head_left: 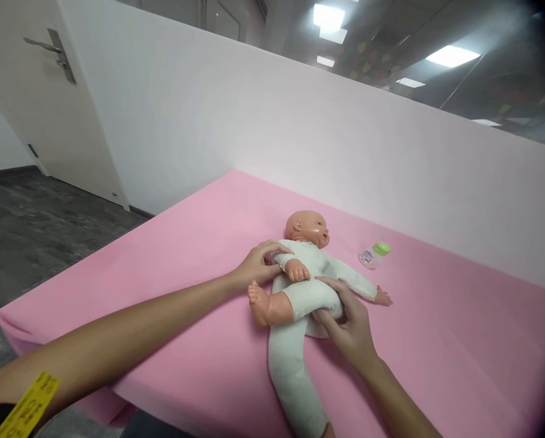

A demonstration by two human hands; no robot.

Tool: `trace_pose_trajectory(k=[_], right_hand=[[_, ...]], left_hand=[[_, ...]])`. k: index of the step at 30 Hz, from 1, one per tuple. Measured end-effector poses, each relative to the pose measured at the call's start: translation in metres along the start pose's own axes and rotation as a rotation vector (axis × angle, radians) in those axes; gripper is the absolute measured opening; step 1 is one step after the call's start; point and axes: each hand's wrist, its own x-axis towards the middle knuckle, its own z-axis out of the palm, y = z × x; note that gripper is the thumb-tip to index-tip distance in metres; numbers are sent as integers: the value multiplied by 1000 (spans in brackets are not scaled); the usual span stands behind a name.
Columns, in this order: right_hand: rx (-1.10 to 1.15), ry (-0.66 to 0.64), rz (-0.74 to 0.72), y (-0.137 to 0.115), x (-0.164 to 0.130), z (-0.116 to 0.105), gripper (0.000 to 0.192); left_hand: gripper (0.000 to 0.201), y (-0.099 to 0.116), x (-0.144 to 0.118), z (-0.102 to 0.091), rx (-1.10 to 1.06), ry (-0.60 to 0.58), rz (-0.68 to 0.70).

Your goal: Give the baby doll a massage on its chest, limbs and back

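A baby doll [300, 258] with a white cloth body and bare plastic head, hands and feet lies on a pink-covered table [199, 237]. Its head is turned to the right, and one leg is bent across the other. My left hand [263, 261] grips the doll's upper arm near the shoulder, thumb and fingers on either side. Around the hip and bent thigh, my right hand [349, 316] is closed, with its fingertips on top and its thumb below. Right of the doll lies a small clear bottle [373, 255] with a green cap, apart from both hands.
A white wall [263, 121] runs along the table's far side. At the left, a door [39, 91] with a metal handle stands beyond dark flooring [72, 231]. A yellow measuring-tape strip [33, 404] shows at my left arm.
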Motion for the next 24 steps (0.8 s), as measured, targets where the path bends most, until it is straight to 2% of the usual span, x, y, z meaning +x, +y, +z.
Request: trace_pose_trajectory(k=[14,20,24], right_hand=[[-50,1,-1,0,-1,1,37],[-33,132,54,-2,-5,25,37],[12,170,79,-7,1,43,39]], left_hand=[[36,-4,0,1,62,7,38],[33,4,-4,1,50,52,6],[26,13,-5,1,13,81,-30]])
